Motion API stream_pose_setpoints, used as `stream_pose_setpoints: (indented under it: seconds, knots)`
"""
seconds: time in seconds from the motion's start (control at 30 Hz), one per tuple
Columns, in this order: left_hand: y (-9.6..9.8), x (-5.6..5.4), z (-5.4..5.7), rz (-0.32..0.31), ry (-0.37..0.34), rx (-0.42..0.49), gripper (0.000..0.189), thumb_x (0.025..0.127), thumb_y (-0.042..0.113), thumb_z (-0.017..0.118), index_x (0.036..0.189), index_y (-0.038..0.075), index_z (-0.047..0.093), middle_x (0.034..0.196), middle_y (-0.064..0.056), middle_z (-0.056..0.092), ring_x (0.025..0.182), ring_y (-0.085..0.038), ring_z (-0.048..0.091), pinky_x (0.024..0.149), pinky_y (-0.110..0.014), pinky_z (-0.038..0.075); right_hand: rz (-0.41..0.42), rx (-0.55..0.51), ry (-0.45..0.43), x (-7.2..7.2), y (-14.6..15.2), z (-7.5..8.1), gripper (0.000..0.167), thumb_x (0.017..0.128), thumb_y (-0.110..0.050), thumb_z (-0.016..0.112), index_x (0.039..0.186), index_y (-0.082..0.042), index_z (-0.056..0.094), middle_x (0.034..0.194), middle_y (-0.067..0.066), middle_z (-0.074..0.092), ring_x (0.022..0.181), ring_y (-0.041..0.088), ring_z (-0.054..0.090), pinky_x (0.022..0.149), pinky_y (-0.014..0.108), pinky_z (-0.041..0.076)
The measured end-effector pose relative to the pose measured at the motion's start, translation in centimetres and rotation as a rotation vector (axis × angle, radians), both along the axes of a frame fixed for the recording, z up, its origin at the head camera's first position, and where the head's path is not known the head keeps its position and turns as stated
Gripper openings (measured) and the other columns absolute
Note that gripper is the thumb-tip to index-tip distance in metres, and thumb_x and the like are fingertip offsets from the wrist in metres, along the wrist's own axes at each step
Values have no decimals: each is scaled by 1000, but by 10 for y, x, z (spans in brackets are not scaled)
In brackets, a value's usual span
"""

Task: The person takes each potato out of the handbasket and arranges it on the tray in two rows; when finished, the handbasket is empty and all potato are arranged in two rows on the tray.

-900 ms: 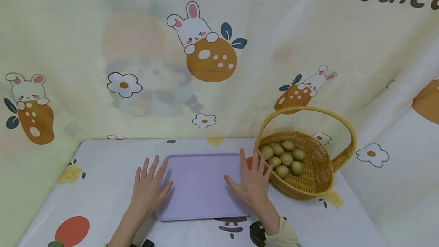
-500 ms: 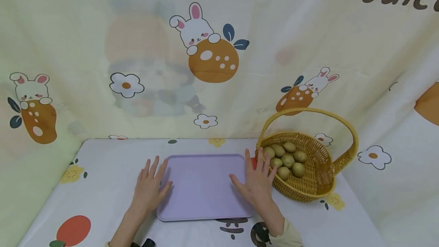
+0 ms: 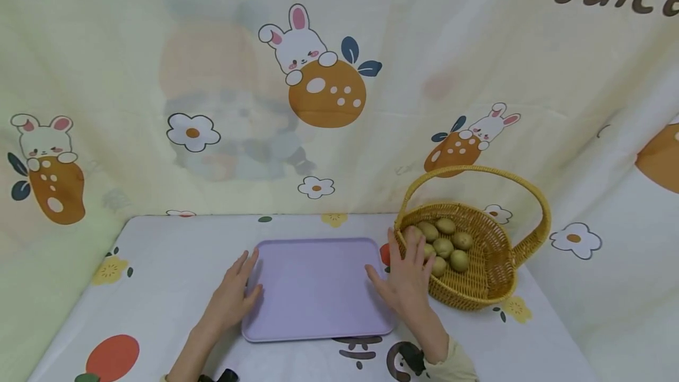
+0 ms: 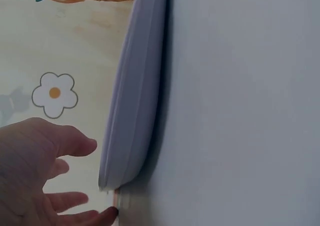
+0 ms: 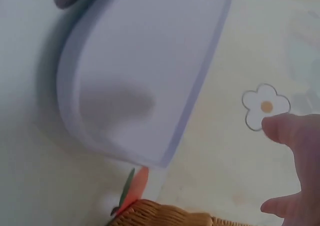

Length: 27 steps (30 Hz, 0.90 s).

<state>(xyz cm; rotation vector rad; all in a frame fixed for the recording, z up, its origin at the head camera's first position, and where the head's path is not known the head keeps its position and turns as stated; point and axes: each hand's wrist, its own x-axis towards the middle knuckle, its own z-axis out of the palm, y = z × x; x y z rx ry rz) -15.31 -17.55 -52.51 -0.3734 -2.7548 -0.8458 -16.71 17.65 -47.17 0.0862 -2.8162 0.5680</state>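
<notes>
A lilac rectangular tray (image 3: 318, 287) lies flat on the table. My left hand (image 3: 230, 293) hovers by its left edge, fingers spread and holding nothing; in the left wrist view, that hand (image 4: 40, 171) is near the tray's edge (image 4: 135, 85). To the right stands a yellow-brown wicker basket (image 3: 490, 287) with a tall handle, holding several olive-brown oval fruits (image 3: 442, 247) that look like kiwis. My right hand (image 3: 408, 282) is between tray and basket, its fingers over the basket's left rim and hiding some fruits. Contact with the rim cannot be told. In the right wrist view, this hand (image 5: 305, 161) holds nothing.
A white cloth (image 3: 175, 287) printed with fruit and flowers covers the table. Behind it hangs a cream curtain (image 3: 239, 75) with rabbit prints, close to the basket's back. The basket handle (image 3: 530, 193) arches high above its rim.
My right hand has shifted right, from the tray's edge to over the basket's left side. My left hand has dropped slightly, its fingers closer together. Tray and basket stay in place.
</notes>
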Motion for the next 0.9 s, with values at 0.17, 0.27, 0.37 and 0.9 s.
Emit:
stream_pose_setpoints:
  seconds: [0.17, 0.27, 0.37, 0.9]
  knots:
    - [0, -2, -2, -33, -20, 56, 75, 83, 6, 70, 149, -3, 36, 141, -34, 43, 127, -51, 45, 98, -61, 41, 8, -59, 27, -3, 14, 6, 83, 88, -43, 66, 153, -5, 32, 156, 31, 13, 143, 54, 5, 106, 73, 7]
    - [-1, -3, -4, -47, -9, 76, 75, 80, 2, 71, 147, -7, 37, 139, -33, 46, 126, -47, 48, 101, -57, 40, 4, -87, 36, -6, 25, 10, 80, 89, -41, 65, 152, -3, 33, 155, 31, 16, 142, 55, 9, 105, 73, 11]
    - [-2, -5, -6, -48, 18, 95, 74, 76, -5, 70, 144, -10, 39, 135, -31, 50, 120, -44, 53, 99, -54, 43, 0, -116, 33, -8, 36, 14, 79, 90, -39, 63, 151, -1, 32, 153, 34, 17, 141, 56, 10, 106, 72, 12]
    - [-6, -9, -10, -59, 93, 179, 73, 68, -18, 65, 139, -13, 45, 115, -27, 58, 94, -32, 60, 78, -43, 53, -47, -186, -51, -18, 92, 28, 72, 91, -31, 59, 147, 6, 33, 148, 43, 20, 132, 61, 24, 99, 75, 24]
